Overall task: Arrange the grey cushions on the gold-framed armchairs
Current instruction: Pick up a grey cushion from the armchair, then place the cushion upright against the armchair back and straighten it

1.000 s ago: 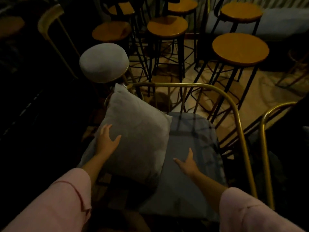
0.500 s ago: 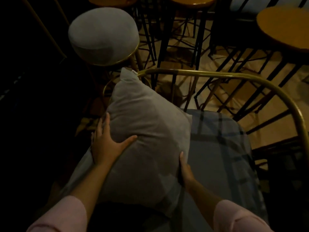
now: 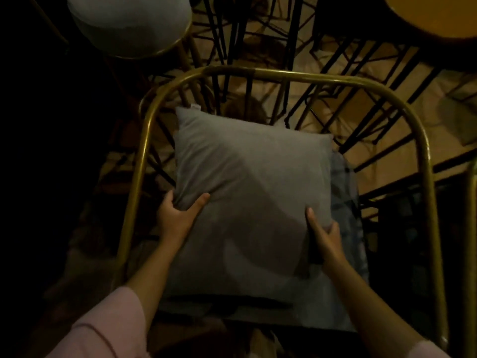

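Observation:
A square grey cushion (image 3: 253,182) lies over the middle of the armchair's grey seat pad (image 3: 346,192), inside the curved gold frame (image 3: 296,76). Its top corners reach toward the chair's back rail. My left hand (image 3: 178,215) pinches the cushion's left edge, thumb on top. On the right edge, my right hand (image 3: 324,233) grips the cushion with fingers curled around it. Pink sleeves cover both forearms near the bottom of the view.
A round grey-topped stool with a gold rim (image 3: 129,21) stands at the upper left. A wooden-topped stool (image 3: 433,16) sits at the upper right. Black stool legs (image 3: 258,34) crowd the floor behind the chair. Another gold frame (image 3: 469,228) edges the right side.
The cushion has shifted right from the chair's left side to the centre of the seat. Both hands now grip its side edges, and my view has tilted further down.

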{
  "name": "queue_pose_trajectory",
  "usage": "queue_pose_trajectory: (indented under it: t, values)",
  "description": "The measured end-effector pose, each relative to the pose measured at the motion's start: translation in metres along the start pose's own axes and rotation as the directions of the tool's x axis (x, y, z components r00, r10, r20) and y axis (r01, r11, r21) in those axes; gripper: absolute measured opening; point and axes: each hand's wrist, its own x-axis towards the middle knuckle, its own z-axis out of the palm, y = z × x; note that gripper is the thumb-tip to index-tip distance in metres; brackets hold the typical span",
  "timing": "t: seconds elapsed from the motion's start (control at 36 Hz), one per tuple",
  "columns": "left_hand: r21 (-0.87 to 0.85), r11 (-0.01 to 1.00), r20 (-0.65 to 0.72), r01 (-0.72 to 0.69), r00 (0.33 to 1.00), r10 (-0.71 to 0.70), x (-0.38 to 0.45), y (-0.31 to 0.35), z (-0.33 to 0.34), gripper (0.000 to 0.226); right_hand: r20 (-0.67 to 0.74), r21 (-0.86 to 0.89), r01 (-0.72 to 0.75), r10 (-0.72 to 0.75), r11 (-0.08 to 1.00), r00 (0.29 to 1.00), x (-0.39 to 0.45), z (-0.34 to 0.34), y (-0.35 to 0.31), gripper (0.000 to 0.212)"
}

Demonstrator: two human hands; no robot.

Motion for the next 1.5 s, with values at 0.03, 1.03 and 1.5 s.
queue_pose_trajectory:
  t: [0.03,1.03,1.5]
  values:
    - [-0.022,0.999,0.017,0.042,0.999,-0.041,-0.011,-0.008,0.007,0.086,-0.006,-0.025,0.018,-0.018,1.000,1.000,-0.002,-0.015,0.005,0.125]
    - [0.112,0.935,0.471,-0.336,0.847,0.248,-0.290,0.046,0.234,0.080,-0.179,-0.653,0.427,-0.675,0.625,0.715,-0.026,-0.353,0.018,0.060]
    - [-0.084,0.996,0.531,0.027,0.847,0.022,-0.492,0.119,0.492,0.101,-0.489,-0.114,0.112,-0.154,0.987,0.859,0.049,-0.704,0.045,0.067]
